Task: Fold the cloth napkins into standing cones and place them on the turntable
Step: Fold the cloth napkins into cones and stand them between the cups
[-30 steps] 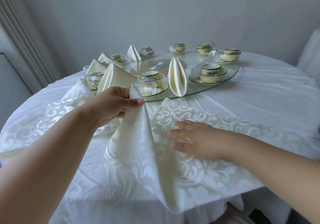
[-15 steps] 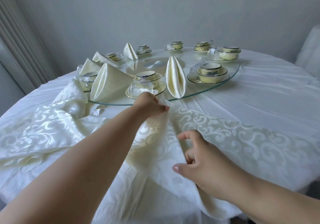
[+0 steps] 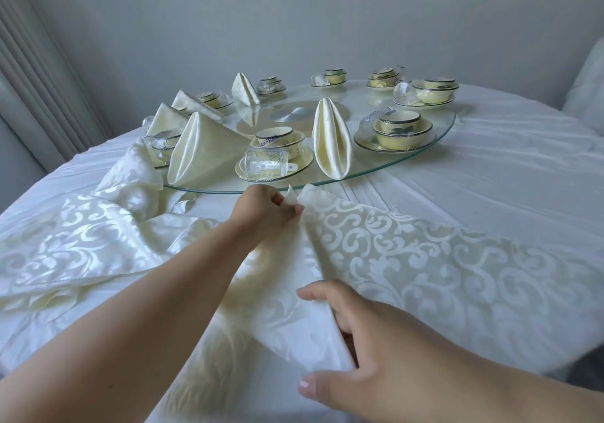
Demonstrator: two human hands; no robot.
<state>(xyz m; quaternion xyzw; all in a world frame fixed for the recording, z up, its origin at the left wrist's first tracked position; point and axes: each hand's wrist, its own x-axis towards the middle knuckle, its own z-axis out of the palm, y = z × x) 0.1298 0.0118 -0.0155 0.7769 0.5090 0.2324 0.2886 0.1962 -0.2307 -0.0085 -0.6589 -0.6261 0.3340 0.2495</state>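
My left hand (image 3: 268, 208) pinches the far corner of the cream patterned napkin (image 3: 408, 259), which lies on the table's near side just short of the glass turntable's (image 3: 438, 143) near edge. My right hand (image 3: 356, 347) grips the napkin's near folded edge, fingers curled under it. Folded cones (image 3: 331, 138) stand on the turntable among cup sets (image 3: 277, 148).

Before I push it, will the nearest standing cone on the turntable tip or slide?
Probably tips: the cone stands tall and narrow near the glass turntable edge. It may also slide, since satin on glass looks slippery. Soft cloth, so likely light.
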